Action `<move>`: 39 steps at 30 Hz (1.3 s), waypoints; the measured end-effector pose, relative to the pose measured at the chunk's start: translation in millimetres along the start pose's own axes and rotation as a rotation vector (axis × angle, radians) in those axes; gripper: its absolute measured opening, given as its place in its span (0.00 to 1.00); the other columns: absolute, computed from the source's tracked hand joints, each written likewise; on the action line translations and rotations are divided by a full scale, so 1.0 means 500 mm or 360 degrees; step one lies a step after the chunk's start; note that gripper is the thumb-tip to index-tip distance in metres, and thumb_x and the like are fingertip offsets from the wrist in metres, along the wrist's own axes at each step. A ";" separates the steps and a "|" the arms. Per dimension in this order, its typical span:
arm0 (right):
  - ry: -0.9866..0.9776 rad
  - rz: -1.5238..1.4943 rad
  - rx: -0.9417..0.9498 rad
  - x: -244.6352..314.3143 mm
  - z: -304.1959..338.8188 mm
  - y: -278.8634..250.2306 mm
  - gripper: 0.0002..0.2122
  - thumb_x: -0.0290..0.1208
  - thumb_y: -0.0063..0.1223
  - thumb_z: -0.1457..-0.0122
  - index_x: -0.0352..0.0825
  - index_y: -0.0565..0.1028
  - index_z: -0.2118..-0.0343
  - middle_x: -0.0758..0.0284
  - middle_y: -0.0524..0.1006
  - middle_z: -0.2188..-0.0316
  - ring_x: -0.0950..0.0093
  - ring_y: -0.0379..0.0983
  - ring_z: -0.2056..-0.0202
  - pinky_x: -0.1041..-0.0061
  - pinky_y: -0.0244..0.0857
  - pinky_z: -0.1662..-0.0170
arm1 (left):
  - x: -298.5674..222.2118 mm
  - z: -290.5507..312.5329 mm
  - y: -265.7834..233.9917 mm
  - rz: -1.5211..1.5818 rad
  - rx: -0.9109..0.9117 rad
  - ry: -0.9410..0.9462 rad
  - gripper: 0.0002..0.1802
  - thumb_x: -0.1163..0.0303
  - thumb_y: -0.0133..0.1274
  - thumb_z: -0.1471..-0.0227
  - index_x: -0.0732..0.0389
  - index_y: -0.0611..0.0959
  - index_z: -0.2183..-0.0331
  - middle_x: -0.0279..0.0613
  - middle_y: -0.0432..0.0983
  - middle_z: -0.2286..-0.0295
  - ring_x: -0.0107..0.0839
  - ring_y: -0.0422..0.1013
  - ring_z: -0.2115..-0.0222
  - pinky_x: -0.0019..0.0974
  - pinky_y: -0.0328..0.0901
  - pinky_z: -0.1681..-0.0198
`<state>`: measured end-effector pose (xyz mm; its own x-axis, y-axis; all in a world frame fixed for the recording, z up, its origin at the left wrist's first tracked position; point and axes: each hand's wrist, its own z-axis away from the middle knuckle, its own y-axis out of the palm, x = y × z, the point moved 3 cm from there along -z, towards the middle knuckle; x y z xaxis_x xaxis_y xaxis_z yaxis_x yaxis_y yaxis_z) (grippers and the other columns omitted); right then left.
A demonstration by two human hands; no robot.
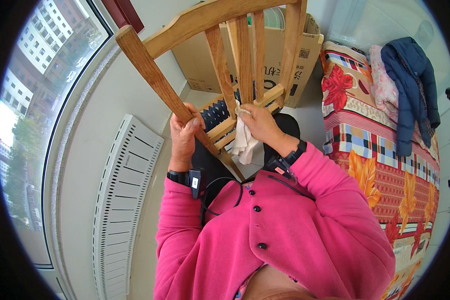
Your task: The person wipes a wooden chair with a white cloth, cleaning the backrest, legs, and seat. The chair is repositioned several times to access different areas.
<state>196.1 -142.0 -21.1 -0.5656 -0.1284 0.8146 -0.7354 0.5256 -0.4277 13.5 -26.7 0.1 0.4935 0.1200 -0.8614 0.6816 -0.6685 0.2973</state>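
Observation:
A wooden chair (pixel 157 80) stands in front of me, its slatted backrest tilted toward the top of the view. My left hand (pixel 185 131) is wrapped round the chair's left back post, low down. In my right hand (pixel 265 125) is a whitish cloth (pixel 243 137), bunched and hanging down below the fingers. The cloth's upper end touches the lower part of a backrest slat (pixel 220 70), just above the lower rail. Part of the dark patterned seat (pixel 212 114) shows between the slats; the rest of it is hidden.
A large cardboard box (pixel 197 60) stands behind the chair. On the right is a bed with a red patterned cover (pixel 370 175) and a dark blue jacket (pixel 407 85). Left of me, a white radiator (pixel 122 200) runs below the window (pixel 50 80). Black cables (pixel 225 179) cross my lap.

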 end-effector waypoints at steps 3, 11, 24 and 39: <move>-0.0105 -0.0177 -0.0102 0.056 -0.041 -0.027 0.12 0.35 0.46 0.40 0.30 0.75 0.65 0.50 0.75 0.73 0.50 0.74 0.68 0.62 0.66 0.66 | -0.007 0.002 0.004 -0.0039 -0.0024 0.0003 0.22 0.61 0.64 0.56 0.62 0.73 0.64 0.36 0.70 0.78 0.26 0.69 0.76 0.29 0.65 0.71; -0.0238 0.0038 -0.0058 0.057 -0.031 -0.031 0.10 0.31 0.46 0.39 0.29 0.72 0.60 0.49 0.74 0.72 0.52 0.73 0.69 0.66 0.66 0.66 | -0.006 0.010 0.006 -0.0079 -0.0007 0.0026 0.23 0.58 0.64 0.57 0.62 0.74 0.65 0.37 0.71 0.77 0.27 0.69 0.76 0.29 0.65 0.71; -0.0690 0.0340 -0.0331 0.233 -0.078 -0.115 0.07 0.31 0.56 0.43 0.32 0.74 0.71 0.60 0.75 0.82 0.66 0.75 0.79 0.73 0.67 0.73 | -0.004 0.014 0.002 -0.0134 -0.0016 -0.0038 0.22 0.58 0.62 0.53 0.62 0.73 0.63 0.35 0.71 0.77 0.26 0.69 0.75 0.28 0.64 0.71; -0.0459 0.0374 -0.0896 0.287 -0.175 -0.060 0.14 0.38 0.60 0.49 0.37 0.70 0.67 0.60 0.78 0.80 0.57 0.77 0.75 0.62 0.70 0.72 | 0.003 0.012 -0.009 -0.0097 0.0021 -0.0088 0.21 0.66 0.63 0.54 0.62 0.72 0.60 0.33 0.72 0.74 0.23 0.70 0.75 0.27 0.67 0.69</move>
<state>169.8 -102.8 142.9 -0.8214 -0.1352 0.5540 -0.3178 0.9152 -0.2478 7.7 -27.8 -4.9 0.4204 0.1207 -0.8992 0.7023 -0.6708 0.2383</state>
